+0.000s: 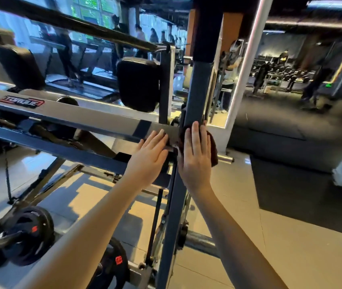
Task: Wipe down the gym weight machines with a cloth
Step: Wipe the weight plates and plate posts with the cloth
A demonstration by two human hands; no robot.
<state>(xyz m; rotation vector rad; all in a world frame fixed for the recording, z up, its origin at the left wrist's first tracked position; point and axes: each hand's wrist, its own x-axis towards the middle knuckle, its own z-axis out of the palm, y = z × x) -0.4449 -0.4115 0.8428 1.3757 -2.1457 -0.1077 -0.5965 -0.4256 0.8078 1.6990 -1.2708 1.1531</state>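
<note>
a gym: plate-loaded machine (78, 115), weight plates (32, 234), treadmills (82, 84) with walkers

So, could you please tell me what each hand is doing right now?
Left hand: open, flat on the silver beam.
Right hand: open, pressing the cloth against the post.

Windows (88, 11) at 11 o'clock, daylight. People (67, 53) on treadmills (95, 90) below. Pale floor tiles (291, 253) at 5; black rubber mat (291, 184) at 3. Dumbbell racks (280, 75) at 2, dim.
</note>
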